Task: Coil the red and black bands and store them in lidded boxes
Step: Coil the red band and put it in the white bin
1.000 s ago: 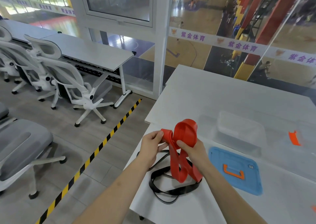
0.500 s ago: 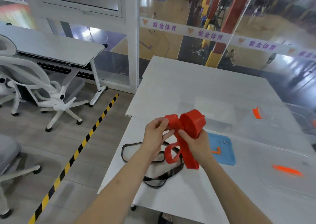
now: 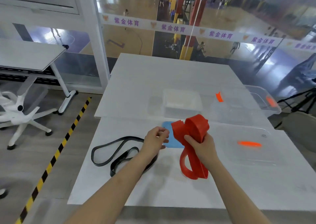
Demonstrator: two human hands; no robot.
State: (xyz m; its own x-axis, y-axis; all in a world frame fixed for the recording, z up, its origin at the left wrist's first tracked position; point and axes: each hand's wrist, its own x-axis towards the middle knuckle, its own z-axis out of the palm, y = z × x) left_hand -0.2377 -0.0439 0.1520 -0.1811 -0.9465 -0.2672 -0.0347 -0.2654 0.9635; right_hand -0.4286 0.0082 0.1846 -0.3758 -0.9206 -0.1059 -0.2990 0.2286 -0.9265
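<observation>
Red flat rubber band (image 3: 196, 126), half coiled, gripped by right hand (image 3: 203, 148) above near centre of white table (image 3: 136, 189); tail trailing down onto it. Left hand (image 3: 156, 138) curled, empty, just left. Risk: springy coil unwinding under one-handed grip.

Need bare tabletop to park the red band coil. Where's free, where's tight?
Free: the near strip of the table in front of the black band and the red band's hanging loop, and the far half behind the clear boxes. Tight: the middle, where the blue lid, the clear boxes and the clear lid with the orange handle sit.
</observation>
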